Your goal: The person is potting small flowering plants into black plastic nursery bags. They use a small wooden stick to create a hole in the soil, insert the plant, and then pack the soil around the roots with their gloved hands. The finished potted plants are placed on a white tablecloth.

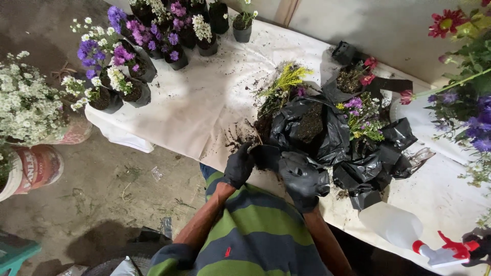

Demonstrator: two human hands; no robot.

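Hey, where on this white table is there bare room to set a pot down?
The widest free patch of the white table cover lies between the potted purple and white flowers and the black plastic bags, though loose soil dots it. A smaller patch lies above the spray bottle. It is crowded around both gloved hands, left hand and right hand, at the bags.

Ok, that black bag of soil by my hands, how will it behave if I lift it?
The black bag looks thin and crumpled, so it would probably sag and flop. It holds dark soil, so it is likely heavy for its size. Its mouth is open and soil is already scattered on the white cloth, so tilting may spill more.
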